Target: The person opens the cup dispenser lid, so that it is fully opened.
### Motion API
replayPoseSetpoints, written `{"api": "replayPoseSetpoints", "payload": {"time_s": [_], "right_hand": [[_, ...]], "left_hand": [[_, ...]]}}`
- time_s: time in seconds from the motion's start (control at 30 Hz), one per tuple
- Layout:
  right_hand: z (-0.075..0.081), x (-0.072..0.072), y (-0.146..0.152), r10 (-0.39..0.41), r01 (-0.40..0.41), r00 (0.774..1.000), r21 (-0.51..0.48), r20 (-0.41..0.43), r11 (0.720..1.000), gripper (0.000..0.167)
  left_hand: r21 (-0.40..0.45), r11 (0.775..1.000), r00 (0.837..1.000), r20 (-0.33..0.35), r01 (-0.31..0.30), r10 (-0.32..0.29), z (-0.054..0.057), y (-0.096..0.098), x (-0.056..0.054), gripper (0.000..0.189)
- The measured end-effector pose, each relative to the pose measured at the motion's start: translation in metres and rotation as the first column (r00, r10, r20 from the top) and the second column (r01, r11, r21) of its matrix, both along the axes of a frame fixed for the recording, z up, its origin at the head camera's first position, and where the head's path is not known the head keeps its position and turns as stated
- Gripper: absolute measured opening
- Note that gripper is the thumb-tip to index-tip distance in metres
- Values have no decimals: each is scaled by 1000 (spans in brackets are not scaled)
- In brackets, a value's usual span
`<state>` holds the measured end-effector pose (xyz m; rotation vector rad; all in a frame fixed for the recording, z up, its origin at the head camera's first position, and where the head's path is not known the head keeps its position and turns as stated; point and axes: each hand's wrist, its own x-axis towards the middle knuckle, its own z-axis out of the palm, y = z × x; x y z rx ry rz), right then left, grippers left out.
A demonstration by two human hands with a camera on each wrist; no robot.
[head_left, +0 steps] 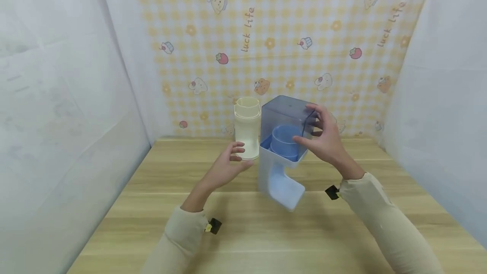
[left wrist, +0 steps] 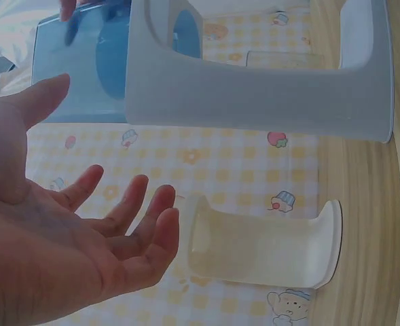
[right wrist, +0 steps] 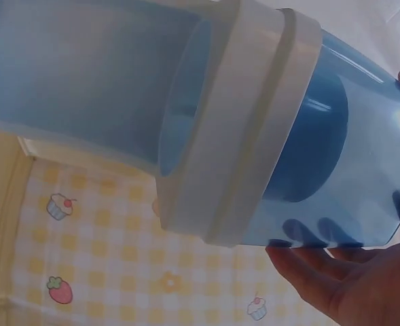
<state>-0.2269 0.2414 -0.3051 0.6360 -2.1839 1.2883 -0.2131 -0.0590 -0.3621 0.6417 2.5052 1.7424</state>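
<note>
My right hand grips the upper right side of a translucent blue-grey box-shaped cover, thumb on the near face and fingers around the far side. The cover sits on a white dispenser stand with a projecting foot. Inside the cover shows a round blue collar. Left of the stand, my left hand is held with fingers spread and slightly bent, nothing in it. Behind that hand stands a cream dispenser stand with a round open top and no cover. In the left wrist view, the white stand passes above my palm.
A wood-grain tabletop lies under everything. At its back edge hangs a yellow checked cloth with cartoon prints. White sheets close off the left and right sides. Black tags hang by both cuffs.
</note>
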Motion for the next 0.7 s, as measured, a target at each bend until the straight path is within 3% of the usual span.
{"api": "replayPoseSetpoints", "payload": {"time_s": [0.1,0.27,0.37,0.5,0.6,0.7], "right_hand": [[1,3,0,58,-58,998,-6,25,998,84],[0,5,1,228,-227,974,-64,10,972,86],[-2,4,2,377,-378,926,-99,-26,921,86],[-5,1,2,542,-544,839,-131,-57,829,84],[-5,1,1,598,-596,801,-129,-22,793,83],[-2,3,-2,623,-617,781,-104,36,780,87]], "left_hand": [[4,1000,1000,12,18,-18,-3,0,-2,73],[-36,992,992,-7,125,-125,-7,0,-3,97],[-65,985,986,-24,161,-163,-9,1,-1,111],[-43,980,980,-35,196,-198,-12,8,-1,121],[40,974,974,-48,223,-222,-16,14,-2,122],[125,960,966,-96,250,-239,-22,20,-5,124]]}}
